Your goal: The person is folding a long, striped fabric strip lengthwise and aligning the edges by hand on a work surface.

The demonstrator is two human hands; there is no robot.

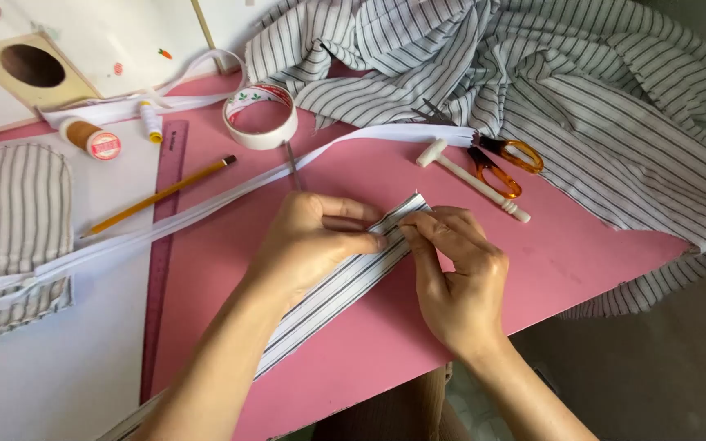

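Note:
A narrow strip of white fabric with dark stripes (345, 290) lies diagonally on the pink table (565, 261). My left hand (308, 245) presses down on the strip, thumb and fingers pinching its upper part. My right hand (451, 273) pinches the same strip near its upper end, fingertips almost touching those of the left. A long white zipper tape (206, 204) runs across the table just beyond my hands.
A big heap of striped cloth (549, 73) fills the back right. Orange-handled scissors (496, 159) and a white seam tool (471, 175) lie beyond my right hand. A tape roll (261, 118), pencil (161, 194), purple ruler (163, 245), thread spools (91, 137) and a striped fabric piece (10, 237) sit left.

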